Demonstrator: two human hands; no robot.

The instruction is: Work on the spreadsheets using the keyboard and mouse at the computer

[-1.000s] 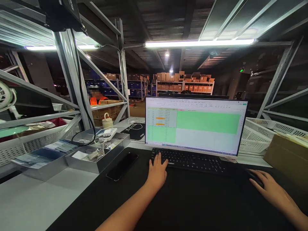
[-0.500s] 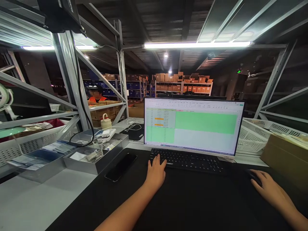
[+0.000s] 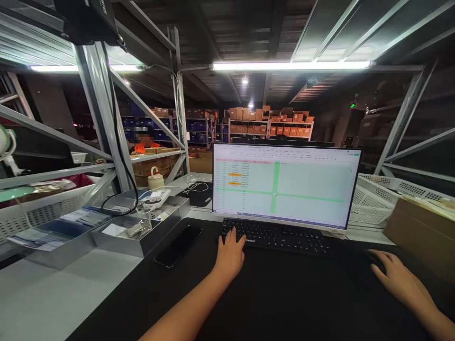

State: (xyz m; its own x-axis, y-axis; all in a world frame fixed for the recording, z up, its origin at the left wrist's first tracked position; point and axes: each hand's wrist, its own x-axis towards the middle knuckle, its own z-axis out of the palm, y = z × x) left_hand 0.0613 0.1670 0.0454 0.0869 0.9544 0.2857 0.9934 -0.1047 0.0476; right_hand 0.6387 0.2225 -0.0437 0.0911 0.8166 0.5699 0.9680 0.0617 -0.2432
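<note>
My left hand (image 3: 230, 251) rests with fingers spread on the left end of a black keyboard (image 3: 284, 235). Over at the right, my right hand (image 3: 400, 277) is curled round a black computer mouse (image 3: 375, 258), which is mostly hidden and hard to tell from the dark mat (image 3: 284, 293). Behind the keyboard stands a monitor (image 3: 309, 182) with a spreadsheet on it. A green column and a green row cross on the sheet, and two orange cells show at its left.
A black phone (image 3: 178, 246) lies left of my left hand. Beyond it are grey trays (image 3: 142, 246) with papers and small packets, and a cream jug (image 3: 155, 180). A cardboard box (image 3: 423, 237) and white baskets (image 3: 373, 203) stand right. A person in orange (image 3: 142, 144) is behind the rack.
On the screen, the large green block at the right and the shaded area at the left have given way to one green column and one green row. Both hands stay where they were.
</note>
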